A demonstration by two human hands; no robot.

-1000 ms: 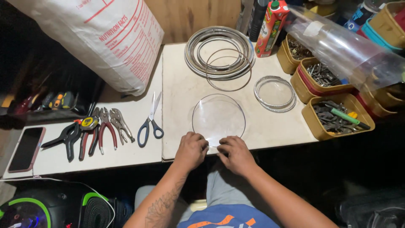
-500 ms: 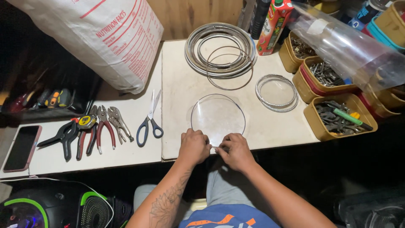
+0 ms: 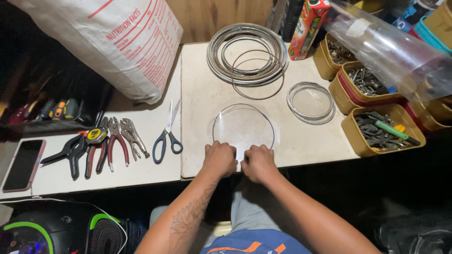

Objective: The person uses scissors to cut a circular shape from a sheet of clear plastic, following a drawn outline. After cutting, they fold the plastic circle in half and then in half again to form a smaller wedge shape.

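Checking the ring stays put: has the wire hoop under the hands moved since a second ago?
No. The wire hoop keeps its place between the scissors and the small rings.

Our forearms are bare, and the left one carries a dark tattoo. We wear a blue shirt with orange marks and, it seems, grey trousers.

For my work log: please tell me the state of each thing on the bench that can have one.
left hand: closed on wire ring's near edge
right hand: closed on same edge
wire ring: flat on board
scissors: closed, lying flat
phone: screen dark
juice carton: upright
wire coil: coiled, flat
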